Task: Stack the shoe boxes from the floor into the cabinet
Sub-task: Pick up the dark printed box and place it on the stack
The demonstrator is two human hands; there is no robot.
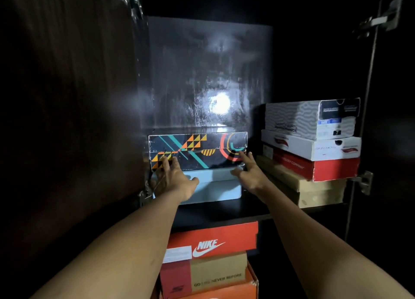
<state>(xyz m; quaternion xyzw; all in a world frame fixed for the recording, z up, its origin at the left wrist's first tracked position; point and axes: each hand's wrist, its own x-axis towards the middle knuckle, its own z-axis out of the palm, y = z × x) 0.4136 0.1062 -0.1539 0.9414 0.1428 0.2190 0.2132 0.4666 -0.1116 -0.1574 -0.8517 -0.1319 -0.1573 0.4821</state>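
Placement step — patterned black shoe box [197, 150] atop pale blue box [213, 186] on cabinet shelf [224, 211], left hand [173, 177] and right hand [247, 172] both flat-fingered against its front face, clamped on nothing — next probably a square push back till flush, then withdrawal for another box.

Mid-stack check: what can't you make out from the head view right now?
Head view only:
Floor and any boxes there: outside the frame.
Pale blue box under the patterned box: front partly covered by left hand and right hand.
Bottom orange box: cut by lower edge.
Cabinet top: too dark.
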